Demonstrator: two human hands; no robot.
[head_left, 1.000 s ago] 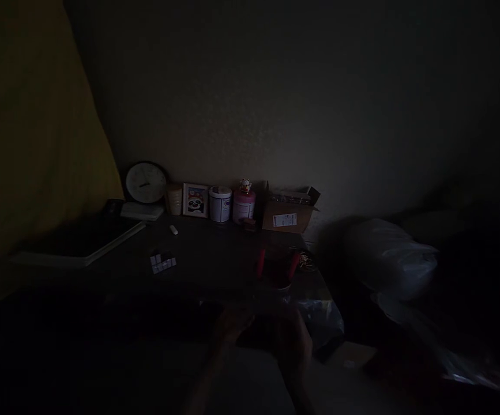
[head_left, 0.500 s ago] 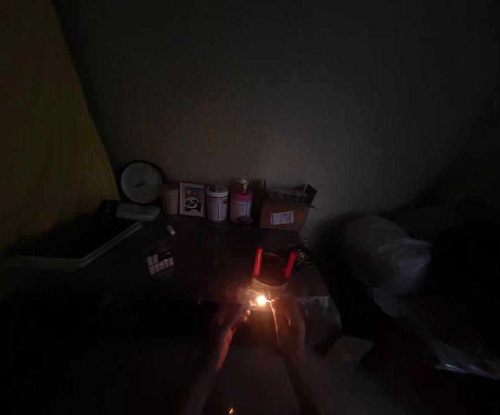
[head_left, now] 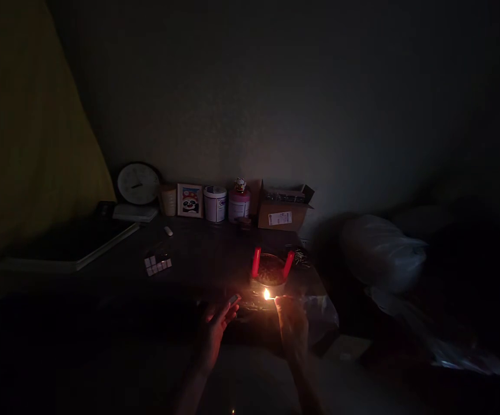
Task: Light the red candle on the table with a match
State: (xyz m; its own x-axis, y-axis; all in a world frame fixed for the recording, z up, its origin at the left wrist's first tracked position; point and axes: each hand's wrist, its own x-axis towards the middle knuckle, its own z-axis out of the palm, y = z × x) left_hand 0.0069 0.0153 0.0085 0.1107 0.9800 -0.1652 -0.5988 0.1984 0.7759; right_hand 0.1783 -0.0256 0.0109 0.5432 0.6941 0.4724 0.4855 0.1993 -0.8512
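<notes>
A small flame (head_left: 267, 294) burns on a match whose stick is pinched in the fingertips of my right hand (head_left: 292, 323), at the table's front edge. To its left, my left hand (head_left: 217, 331) is closed on a small matchbox (head_left: 235, 300). Just behind the flame stands a round pot (head_left: 271, 269) with dark contents. One red candle (head_left: 256, 263) rises upright at the pot's left side and another red candle (head_left: 289, 263) leans slightly at its right. No flame shows on either candle.
Small white boxes (head_left: 158, 265) lie on the dark table (head_left: 206, 253). Along the wall stand a round clock (head_left: 138, 184), a framed panda picture (head_left: 190, 200), a white tub (head_left: 215, 204), a pink tub (head_left: 239, 206) and an open cardboard box (head_left: 284, 213). Plastic bags (head_left: 379, 253) lie right.
My left hand has moved left and away from the flame with the matchbox. The flame has shifted slightly right and looks narrower, and my right hand has moved slightly right.
</notes>
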